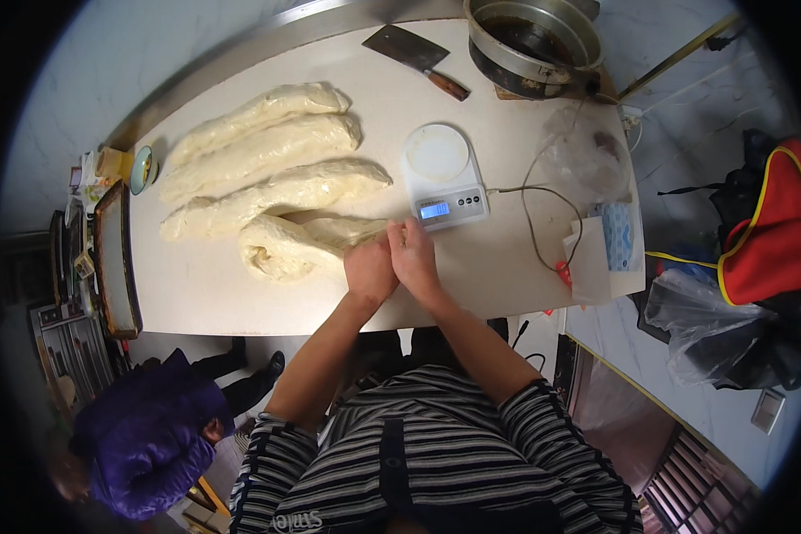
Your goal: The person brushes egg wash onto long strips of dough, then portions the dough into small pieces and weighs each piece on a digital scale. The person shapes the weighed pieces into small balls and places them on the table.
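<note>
My left hand [370, 269] is closed around the narrow right end of a folded length of pale dough [280, 251]. Pressed against it, my right hand [414, 256] is also closed, its fingers pinching at the same dough end. The fingers hide the dough's very tip. Behind this piece lie several long, glossy dough rolls [276, 198], side by side. Just beyond my hands stands a white kitchen scale [465, 206] with a lit display and a bare round plate [437, 152].
A cleaver [409, 49] lies at the back of the table [214, 303]. A large pot of dark liquid [534, 44] stands back right. A cable [529, 178] runs from the scale past a plastic bag [587, 160]. A person in purple [151, 436] is at lower left.
</note>
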Motion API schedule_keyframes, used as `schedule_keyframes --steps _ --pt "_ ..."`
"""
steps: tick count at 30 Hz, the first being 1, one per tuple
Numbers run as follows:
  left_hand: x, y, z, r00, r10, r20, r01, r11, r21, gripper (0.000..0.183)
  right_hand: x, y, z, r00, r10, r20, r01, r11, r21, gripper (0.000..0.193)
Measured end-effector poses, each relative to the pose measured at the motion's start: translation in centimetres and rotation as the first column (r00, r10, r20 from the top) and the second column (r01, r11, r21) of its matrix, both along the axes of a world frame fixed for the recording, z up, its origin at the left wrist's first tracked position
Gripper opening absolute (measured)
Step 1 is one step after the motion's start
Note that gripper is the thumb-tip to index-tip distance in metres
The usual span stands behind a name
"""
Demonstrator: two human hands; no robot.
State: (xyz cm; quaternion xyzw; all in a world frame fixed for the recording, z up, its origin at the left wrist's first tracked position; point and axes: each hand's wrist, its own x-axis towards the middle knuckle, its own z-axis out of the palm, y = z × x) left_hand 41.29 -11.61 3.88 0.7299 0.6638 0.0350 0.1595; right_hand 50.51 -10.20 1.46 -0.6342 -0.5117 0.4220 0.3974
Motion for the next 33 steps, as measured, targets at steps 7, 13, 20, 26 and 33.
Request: schedule_keyframes --steps 7,13,20,26,33 --pt "1.2 2.9 1.7 1.000 -0.014 -0.025 0.009 0.981 -0.193 0.020 2.3 2.5 1.2 0.990 0.135 0.042 -0.127 0.981 -0.149 0.028" --pt "1.0 5.1 3.5 0.980 -0.092 -0.178 0.017 0.924 -0.382 0.023 3.4 3.0 3.3 0.981 0.187 -0.053 -0.194 0.962 -0.195 0.029" --pt "-1.3 7.7 4.0 0.993 0.087 -0.077 -0.111 0.904 -0.414 0.034 5.6 4.1 5.7 0.736 0.583 -0.344 -0.649 0.752 -0.116 0.035" --pt "-4.5 6.0 3.6 0.973 -0.098 0.207 0.144 0.965 -0.218 0.053 7.4 11.6 2.5 0.898 0.198 0.392 -0.341 0.877 0.339 0.035" --pt "-6.0 3.7 3.4 0.871 -0.052 0.489 0.048 0.999 0.020 0.081 1.4 6.2 1.2 0.832 0.391 -0.393 -0.528 0.777 -0.344 0.039"
